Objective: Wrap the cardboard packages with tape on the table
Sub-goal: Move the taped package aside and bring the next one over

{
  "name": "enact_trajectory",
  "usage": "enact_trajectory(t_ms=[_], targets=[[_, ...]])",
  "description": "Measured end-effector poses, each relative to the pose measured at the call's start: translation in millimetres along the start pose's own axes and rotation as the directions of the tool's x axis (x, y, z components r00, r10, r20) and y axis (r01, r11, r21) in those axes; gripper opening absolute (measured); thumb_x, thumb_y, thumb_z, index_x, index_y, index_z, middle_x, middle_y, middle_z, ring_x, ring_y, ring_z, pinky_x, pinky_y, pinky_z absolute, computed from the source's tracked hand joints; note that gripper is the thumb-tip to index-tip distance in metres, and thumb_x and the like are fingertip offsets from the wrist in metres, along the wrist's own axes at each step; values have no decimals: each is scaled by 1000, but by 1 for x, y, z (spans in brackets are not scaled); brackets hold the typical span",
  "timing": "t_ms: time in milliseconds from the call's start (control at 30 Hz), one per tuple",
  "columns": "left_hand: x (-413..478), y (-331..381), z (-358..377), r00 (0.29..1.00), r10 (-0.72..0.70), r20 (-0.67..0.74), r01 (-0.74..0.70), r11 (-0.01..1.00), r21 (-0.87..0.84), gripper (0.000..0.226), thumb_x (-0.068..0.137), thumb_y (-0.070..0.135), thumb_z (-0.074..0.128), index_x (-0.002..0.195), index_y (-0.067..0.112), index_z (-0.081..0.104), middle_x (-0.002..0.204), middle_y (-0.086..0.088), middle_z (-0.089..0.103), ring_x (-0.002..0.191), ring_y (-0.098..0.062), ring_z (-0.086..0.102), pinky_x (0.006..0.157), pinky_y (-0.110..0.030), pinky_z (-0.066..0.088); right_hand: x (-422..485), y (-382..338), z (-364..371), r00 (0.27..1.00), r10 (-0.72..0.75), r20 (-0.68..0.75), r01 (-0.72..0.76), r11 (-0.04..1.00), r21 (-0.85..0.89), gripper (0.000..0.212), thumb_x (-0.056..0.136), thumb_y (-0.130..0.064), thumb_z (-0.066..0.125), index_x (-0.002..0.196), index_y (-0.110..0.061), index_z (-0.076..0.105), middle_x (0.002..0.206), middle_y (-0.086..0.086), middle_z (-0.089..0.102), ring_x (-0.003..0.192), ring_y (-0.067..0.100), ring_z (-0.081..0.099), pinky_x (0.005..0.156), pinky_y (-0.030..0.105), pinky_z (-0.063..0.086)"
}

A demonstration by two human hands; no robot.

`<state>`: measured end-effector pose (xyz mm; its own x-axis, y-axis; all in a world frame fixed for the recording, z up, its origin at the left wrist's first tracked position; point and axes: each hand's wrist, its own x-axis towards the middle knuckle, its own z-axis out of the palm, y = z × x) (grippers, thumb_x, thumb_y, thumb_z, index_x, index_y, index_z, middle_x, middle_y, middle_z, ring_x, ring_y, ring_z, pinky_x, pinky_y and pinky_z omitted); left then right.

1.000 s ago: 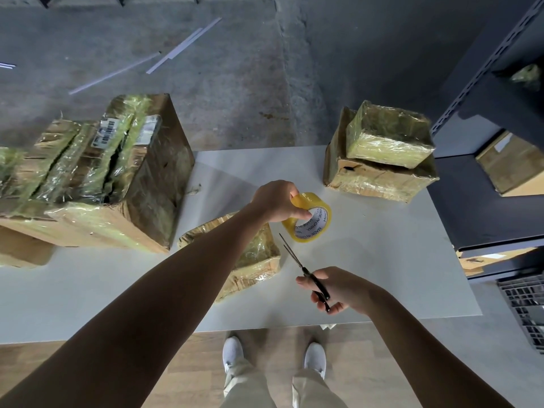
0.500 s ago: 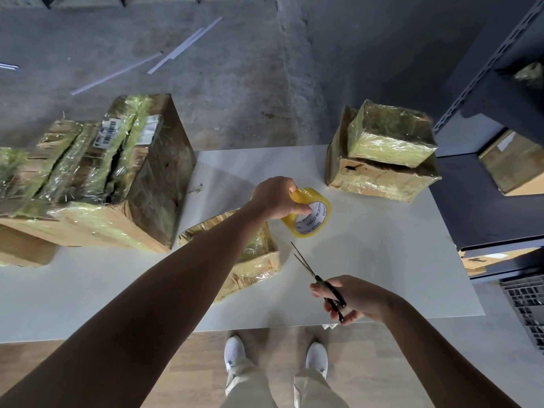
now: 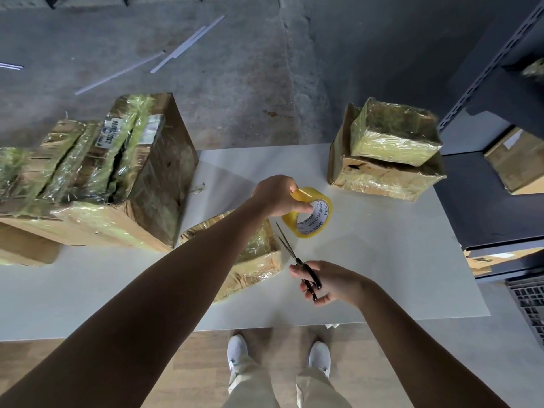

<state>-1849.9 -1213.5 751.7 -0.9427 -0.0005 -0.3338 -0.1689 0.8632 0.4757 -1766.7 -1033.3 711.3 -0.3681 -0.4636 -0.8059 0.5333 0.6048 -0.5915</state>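
Observation:
My left hand grips a yellow tape roll held above the white table, thumb inside its core. Under my left forearm lies a small tape-wrapped cardboard package, partly hidden by the arm. My right hand holds black-handled scissors with the blades slightly apart, tips pointing up toward the roll and close to the package's right edge. Whether a strip of tape runs from the roll to the package is not visible.
A large taped box fills the table's left side, with more boxes beyond it. Two stacked wrapped packages sit at the back right. Dark metal shelving with boxes stands to the right. My white shoes show below the table's near edge.
My right hand with the scissors pulled away to the right half a second ago, then came back up toward the tape roll. My left hand and the roll stayed almost still.

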Motion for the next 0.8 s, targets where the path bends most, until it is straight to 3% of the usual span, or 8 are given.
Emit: enact_trajectory(t_ms=[167, 333, 567, 800], targets=[[0, -4, 0, 1000, -11, -8, 11, 999, -35, 69, 68, 58, 77, 118, 13, 62, 117, -3, 64, 105, -21, 59, 85, -33, 47, -4, 11, -5, 1000, -4, -11, 4, 1000, 6, 38, 91, -49, 57, 115, -19, 59, 89, 2, 57, 74, 13, 57, 76, 31, 52], [0, -2, 1, 999, 13, -29, -13, 1000, -11, 65, 71, 55, 76, 120, 14, 61, 118, -3, 64, 106, -21, 58, 82, -30, 42, -5, 19, -5, 999, 14, -30, -17, 994, -113, 29, 90, -51, 58, 100, -24, 61, 87, -1, 58, 74, 11, 56, 79, 32, 53], [4, 0, -2, 1000, 3, -19, -3, 1000, -8, 66, 71, 57, 76, 119, 14, 60, 118, -3, 64, 107, -21, 58, 90, -35, 46, -5, 6, -1, 1000, -4, -18, 3, 998, -70, 45, 89, -55, 52, 118, -21, 52, 101, 1, 58, 86, 12, 58, 86, 36, 54], [5, -1, -4, 1000, 12, -20, -12, 1000, 21, 66, 72, 56, 75, 120, 13, 60, 119, -4, 63, 108, -21, 58, 91, -34, 45, -3, -1, -1, 999, -16, 36, 17, 1000, -12, 64, 70, -64, 53, 120, -24, 48, 105, 3, 56, 89, 12, 57, 90, 40, 52]])
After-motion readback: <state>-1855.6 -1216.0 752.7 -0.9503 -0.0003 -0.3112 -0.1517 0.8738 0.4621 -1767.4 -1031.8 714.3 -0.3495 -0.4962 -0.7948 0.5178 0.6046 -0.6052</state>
